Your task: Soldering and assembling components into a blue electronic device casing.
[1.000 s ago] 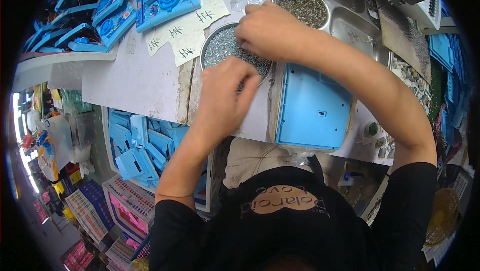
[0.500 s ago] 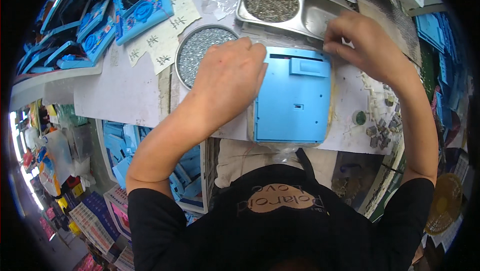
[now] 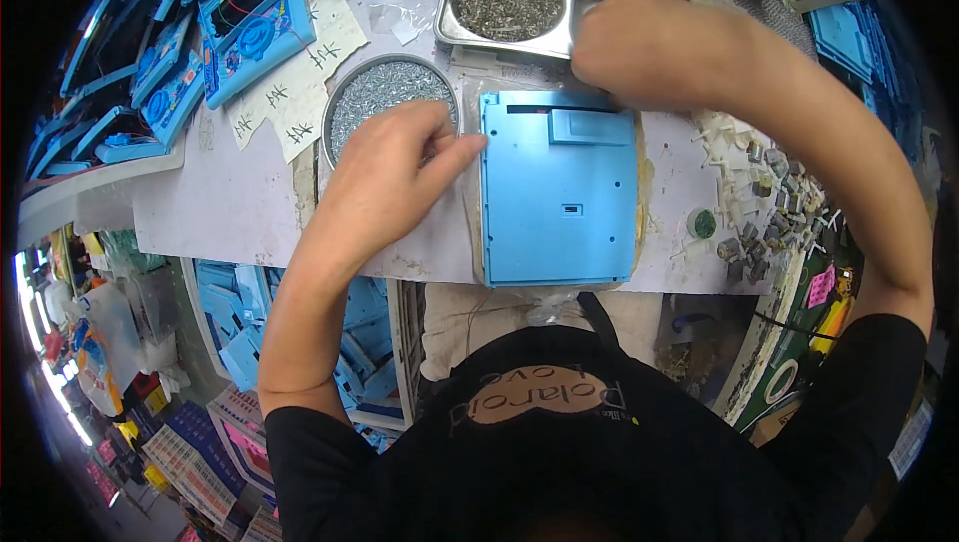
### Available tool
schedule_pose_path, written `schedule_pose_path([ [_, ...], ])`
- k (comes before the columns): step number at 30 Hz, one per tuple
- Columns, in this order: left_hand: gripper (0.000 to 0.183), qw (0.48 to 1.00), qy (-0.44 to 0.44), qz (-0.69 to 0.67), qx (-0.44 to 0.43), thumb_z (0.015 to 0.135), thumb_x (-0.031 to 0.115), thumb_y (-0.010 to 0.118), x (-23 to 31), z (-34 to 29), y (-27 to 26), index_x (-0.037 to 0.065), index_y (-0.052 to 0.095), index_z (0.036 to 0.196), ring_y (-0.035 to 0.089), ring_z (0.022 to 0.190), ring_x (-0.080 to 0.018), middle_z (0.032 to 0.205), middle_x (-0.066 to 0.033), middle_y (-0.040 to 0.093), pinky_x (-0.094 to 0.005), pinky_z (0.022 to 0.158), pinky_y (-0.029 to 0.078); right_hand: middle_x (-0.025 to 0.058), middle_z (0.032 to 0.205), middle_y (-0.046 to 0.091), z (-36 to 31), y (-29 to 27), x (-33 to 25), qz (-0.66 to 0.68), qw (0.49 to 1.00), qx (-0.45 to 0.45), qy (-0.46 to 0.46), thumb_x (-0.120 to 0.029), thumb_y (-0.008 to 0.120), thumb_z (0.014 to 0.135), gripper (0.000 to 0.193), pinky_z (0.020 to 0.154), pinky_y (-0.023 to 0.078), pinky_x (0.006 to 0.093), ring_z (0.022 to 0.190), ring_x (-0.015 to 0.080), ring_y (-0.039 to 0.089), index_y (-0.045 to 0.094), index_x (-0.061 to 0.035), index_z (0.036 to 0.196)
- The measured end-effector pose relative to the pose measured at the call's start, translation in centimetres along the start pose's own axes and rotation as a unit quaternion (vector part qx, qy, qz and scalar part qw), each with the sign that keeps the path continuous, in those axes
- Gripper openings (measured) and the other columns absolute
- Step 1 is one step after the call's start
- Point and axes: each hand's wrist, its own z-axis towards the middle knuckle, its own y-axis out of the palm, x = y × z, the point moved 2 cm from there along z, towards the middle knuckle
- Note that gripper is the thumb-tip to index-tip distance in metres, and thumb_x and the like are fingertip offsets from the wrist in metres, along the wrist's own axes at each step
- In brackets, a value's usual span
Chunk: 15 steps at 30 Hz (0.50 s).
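Note:
A flat blue plastic case (image 3: 559, 192) lies in front of me, with a raised block, a slot and several small holes on its upper face. My left hand (image 3: 395, 157) is between it and a round tin of small silver screws (image 3: 375, 92). Its fingers curl over the tin's right rim while the thumb stretches apart to the case's left edge; the fingertips are partly hidden. My right hand (image 3: 639, 47) is closed above the case's top edge, covering part of a steel compartment tray (image 3: 470, 44). From this angle its fingertips, and anything in them, are hidden.
Screws fill a round compartment of the tray. Stacked blue cases with wires (image 3: 255, 37) stand far left beside marked paper (image 3: 285, 107). A crate of blue parts (image 3: 375, 342) is below left. White plastic bits, grey pieces (image 3: 749, 252) and a green-topped round piece (image 3: 701, 223) lie right.
My right hand has moved left over the tray's near edge. My left hand has drawn back left from the case, its thumb now spread. The whole view has shifted slightly.

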Motion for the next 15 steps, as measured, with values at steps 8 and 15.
schedule_pose_path([
  [8, 0.020, 0.971, 0.037, 0.175, 0.159, 0.086, 0.015, 0.078, -4.1, -1.3, -0.8, -0.001, 0.065, 0.082, 0.059, 0.066, -0.0238, 0.074, -0.0111, 0.061, -0.0364, 0.063, 0.047, 0.0126, 0.086, 0.070, -2.0, -0.4, 1.4, 0.288, 0.954, 0.069, 0.044, -0.018, 0.079, 0.079, 0.016, 0.078, 0.053, 0.0422, 0.086, 0.0303, 0.067, 0.074, -0.0036, 0.084],
  [15, 0.008, 0.982, -0.002, 0.141, 0.127, 0.082, 0.010, 0.075, -5.7, -1.5, 0.6, 0.004, 0.071, 0.081, 0.065, 0.080, -0.0311, 0.082, -0.0113, 0.066, -0.0442, 0.075, 0.048, 0.0042, 0.074, 0.062, -8.0, 6.6, -7.6, 0.462, 0.765, 0.435, 0.110, -0.012, 0.082, 0.079, 0.013, 0.069, 0.046, 0.0366, 0.073, 0.0231, 0.056, 0.071, -0.0071, 0.082],
])
